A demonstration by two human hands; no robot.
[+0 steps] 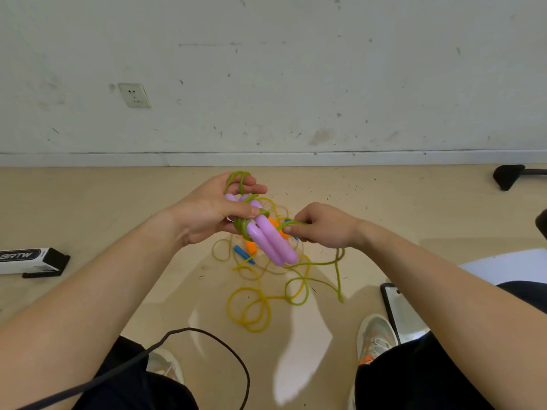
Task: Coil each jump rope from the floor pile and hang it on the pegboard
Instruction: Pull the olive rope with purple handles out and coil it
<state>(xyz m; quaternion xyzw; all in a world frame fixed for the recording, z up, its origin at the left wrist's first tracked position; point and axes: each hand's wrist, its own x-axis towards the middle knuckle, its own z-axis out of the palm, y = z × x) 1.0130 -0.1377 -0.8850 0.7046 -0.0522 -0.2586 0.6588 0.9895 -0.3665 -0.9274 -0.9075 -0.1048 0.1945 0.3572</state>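
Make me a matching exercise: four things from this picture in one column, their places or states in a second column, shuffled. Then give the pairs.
Column one:
1. purple handles
2. green cord
3. yellow cord
4. black-and-white box

Column two:
A. lying loose in loops on the floor
B. on the floor at far left
C. wound round the handles and pinched by the right hand
D. held side by side in the left hand

Pairs: 1-D, 2-C, 3-A, 4-B
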